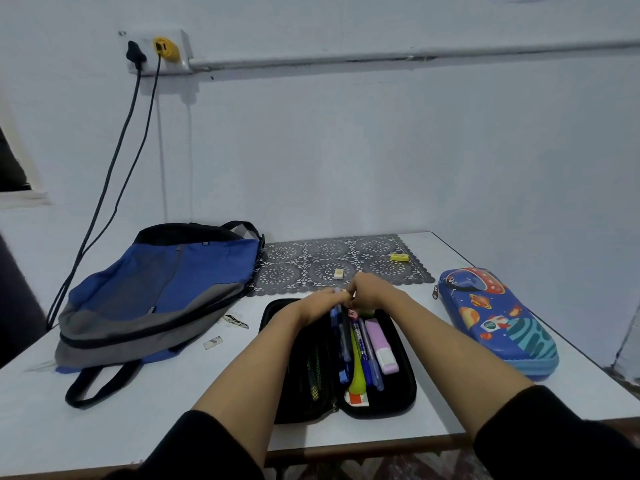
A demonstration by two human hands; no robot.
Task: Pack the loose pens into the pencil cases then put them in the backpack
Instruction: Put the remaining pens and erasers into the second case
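A black pencil case (401, 396) lies open in the middle of the table, holding several pens (360, 344), a green one and a pink highlighter (381, 344). My left hand (323, 304) and my right hand (369, 289) meet at the case's far end, fingers curled around the tops of the pens there. What exactly each finger pinches is hidden. A blue space-print pencil case (498, 320) lies shut to the right. The blue and grey backpack (156, 292) lies flat on the left.
A grey lace mat (311, 265) at the back carries a white eraser (338, 273) and a yellow eraser (398, 256). Small scraps (213, 342) lie beside the backpack. Two cables (114, 168) hang from a wall socket to the left. The table's front edge is near me.
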